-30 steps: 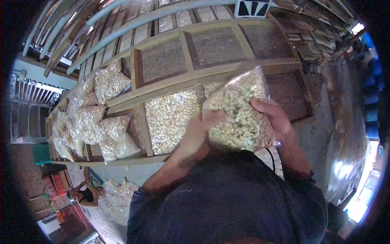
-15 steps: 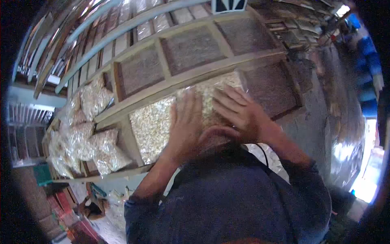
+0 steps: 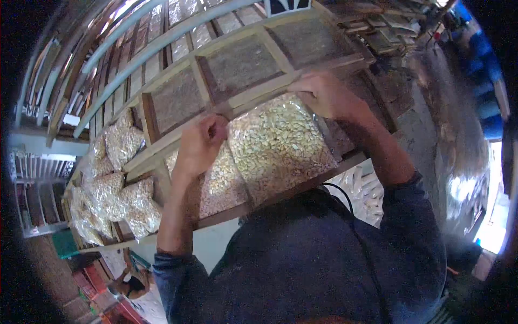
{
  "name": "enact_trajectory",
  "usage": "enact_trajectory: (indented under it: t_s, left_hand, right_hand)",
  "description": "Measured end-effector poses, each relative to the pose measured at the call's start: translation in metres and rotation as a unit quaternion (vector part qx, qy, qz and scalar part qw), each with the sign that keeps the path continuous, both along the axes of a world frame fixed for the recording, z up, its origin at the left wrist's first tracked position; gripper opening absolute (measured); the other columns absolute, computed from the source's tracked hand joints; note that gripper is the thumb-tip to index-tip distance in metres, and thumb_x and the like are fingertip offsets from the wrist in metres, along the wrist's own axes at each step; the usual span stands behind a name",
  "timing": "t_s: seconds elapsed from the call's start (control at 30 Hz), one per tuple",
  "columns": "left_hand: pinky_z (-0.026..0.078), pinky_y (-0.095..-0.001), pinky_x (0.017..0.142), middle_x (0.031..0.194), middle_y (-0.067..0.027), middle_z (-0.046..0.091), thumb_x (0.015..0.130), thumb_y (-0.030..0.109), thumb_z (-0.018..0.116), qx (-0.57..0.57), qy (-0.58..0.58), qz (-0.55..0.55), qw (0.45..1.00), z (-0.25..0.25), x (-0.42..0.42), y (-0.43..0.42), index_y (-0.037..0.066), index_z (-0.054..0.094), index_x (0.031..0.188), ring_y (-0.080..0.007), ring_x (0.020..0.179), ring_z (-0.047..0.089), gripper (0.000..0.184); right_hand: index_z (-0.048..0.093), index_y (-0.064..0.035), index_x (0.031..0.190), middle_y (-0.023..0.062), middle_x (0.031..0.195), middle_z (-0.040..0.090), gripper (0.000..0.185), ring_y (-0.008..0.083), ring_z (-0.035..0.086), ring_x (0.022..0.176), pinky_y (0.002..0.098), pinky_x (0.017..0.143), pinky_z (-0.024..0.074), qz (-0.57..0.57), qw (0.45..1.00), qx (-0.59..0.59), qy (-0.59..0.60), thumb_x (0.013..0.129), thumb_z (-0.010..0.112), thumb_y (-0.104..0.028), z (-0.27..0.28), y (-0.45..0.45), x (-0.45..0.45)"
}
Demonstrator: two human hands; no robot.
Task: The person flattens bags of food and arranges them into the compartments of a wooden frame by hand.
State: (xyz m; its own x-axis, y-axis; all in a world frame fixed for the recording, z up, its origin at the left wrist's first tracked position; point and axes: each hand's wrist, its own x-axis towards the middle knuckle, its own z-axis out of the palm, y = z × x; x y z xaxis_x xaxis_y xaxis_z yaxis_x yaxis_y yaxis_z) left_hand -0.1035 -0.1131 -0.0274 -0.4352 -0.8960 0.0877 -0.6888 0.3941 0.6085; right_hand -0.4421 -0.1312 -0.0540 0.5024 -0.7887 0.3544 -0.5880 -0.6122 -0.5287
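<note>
A flat clear plastic bag (image 3: 280,143) full of pale, nut-like pieces lies on the wooden frame in front of me. My left hand (image 3: 199,146) is closed, its fingers curled at the bag's upper left corner. At the upper right corner, my right hand (image 3: 329,97) pinches the bag's edge, slightly blurred. A second flat bag (image 3: 224,183) of similar pieces lies against the first on its left, partly under my left forearm.
Several plump filled bags (image 3: 108,194) are heaped at the frame's left end. Beyond my hands, the wooden frame (image 3: 275,48) has mesh-like panels between its bars. Another person (image 3: 135,283) is at the lower left. Shiny plastic packs (image 3: 359,189) lie below the frame's near edge.
Both hands were lying flat on the bag with fingers stretched. They have moved apart to its two upper corners and closed there, uncovering the bag's middle.
</note>
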Motion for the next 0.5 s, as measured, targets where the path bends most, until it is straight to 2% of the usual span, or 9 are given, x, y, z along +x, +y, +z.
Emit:
enact_trajectory:
  t_s: [0.07,0.13,0.17,0.23,0.27,0.3,0.37,0.43,0.5]
  left_hand:
    - [0.049,-0.0411,0.066,0.076,-0.0213,0.061,0.087,0.006,0.066,0.023,-0.005,0.026,0.999,-0.004,-0.003,0.011,-0.002,0.066,0.088,-0.0341,0.068,0.062,0.008]
    - [0.049,-0.0380,0.066,0.074,-0.0187,0.064,0.094,0.014,0.065,0.075,-0.028,0.034,0.996,0.004,-0.009,0.020,-0.001,0.066,0.092,-0.0238,0.065,0.058,0.016]
    - [0.049,-0.0388,0.065,0.074,-0.0197,0.064,0.096,0.023,0.066,0.103,-0.058,0.062,0.991,0.010,-0.006,0.032,-0.002,0.066,0.091,-0.0230,0.066,0.059,0.025]
    - [0.050,-0.0421,0.064,0.077,-0.0186,0.062,0.089,0.017,0.074,0.127,0.000,0.035,0.991,0.018,0.000,0.072,-0.001,0.063,0.081,-0.0348,0.068,0.062,0.023]
    - [0.050,-0.0421,0.064,0.077,-0.0186,0.062,0.089,0.017,0.074,0.137,0.001,0.035,0.990,0.020,0.001,0.091,-0.001,0.063,0.081,-0.0348,0.068,0.062,0.023]
    - [0.050,-0.0422,0.065,0.081,-0.0163,0.063,0.087,0.015,0.076,0.091,-0.034,-0.011,0.995,0.022,-0.001,0.108,0.001,0.064,0.084,-0.0347,0.071,0.063,0.019]
    - [0.050,-0.0422,0.065,0.084,-0.0140,0.063,0.086,0.013,0.077,0.057,-0.067,-0.058,0.994,0.017,-0.001,0.123,0.002,0.064,0.087,-0.0346,0.073,0.064,0.017]
    - [0.052,-0.0414,0.067,0.090,-0.0115,0.063,0.083,0.009,0.079,0.168,0.024,-0.048,0.984,0.010,0.002,0.130,0.006,0.067,0.094,-0.0337,0.078,0.065,0.017]
    - [0.052,-0.0408,0.067,0.088,-0.0114,0.063,0.081,0.007,0.079,0.160,0.037,-0.044,0.985,0.007,0.002,0.133,0.006,0.068,0.095,-0.0333,0.077,0.065,0.018]
  right_hand:
    - [0.071,-0.0007,0.091,0.0177,0.090,0.069,0.017,0.0372,0.067,0.089,0.0450,0.079,0.0518,-0.030,0.998,-0.011,0.045,0.088,0.070,-0.017,-0.006,0.001,0.004]
    - [0.070,-0.0015,0.088,0.0167,0.087,0.068,0.019,0.0363,0.066,0.086,0.0446,0.076,0.0512,-0.060,0.993,0.028,0.096,0.087,0.071,-0.020,0.013,0.018,0.000]
    - [0.070,-0.0024,0.085,0.0156,0.084,0.067,0.021,0.0353,0.066,0.083,0.0442,0.073,0.0506,-0.099,0.982,0.055,0.149,0.087,0.073,-0.023,0.022,0.028,-0.007]
    - [0.068,-0.0054,0.080,0.0121,0.078,0.064,0.020,0.0327,0.063,0.077,0.0429,0.069,0.0483,-0.016,0.994,0.093,0.058,0.083,0.078,-0.023,0.023,0.067,-0.036]
    - [0.066,-0.0058,0.080,0.0107,0.078,0.063,0.019,0.0316,0.062,0.076,0.0425,0.069,0.0472,0.027,0.986,0.156,0.050,0.081,0.079,-0.020,0.035,0.086,-0.041]
    - [0.065,-0.0062,0.080,0.0094,0.078,0.061,0.020,0.0305,0.060,0.075,0.0421,0.068,0.0461,0.070,0.973,0.217,0.041,0.079,0.080,-0.018,0.044,0.103,-0.041]
    - [0.064,-0.0061,0.082,0.0088,0.080,0.061,0.020,0.0302,0.060,0.078,0.0416,0.070,0.0459,0.034,0.976,0.210,0.040,0.078,0.081,-0.016,0.042,0.130,-0.031]
    - [0.063,-0.0048,0.089,0.0091,0.086,0.060,0.021,0.0305,0.058,0.085,0.0416,0.074,0.0454,0.015,0.980,0.190,0.059,0.077,0.080,-0.011,0.038,0.140,-0.032]
    - [0.063,-0.0048,0.089,0.0093,0.086,0.060,0.020,0.0308,0.058,0.085,0.0418,0.074,0.0456,0.022,0.983,0.175,0.060,0.078,0.079,-0.010,0.036,0.140,-0.030]
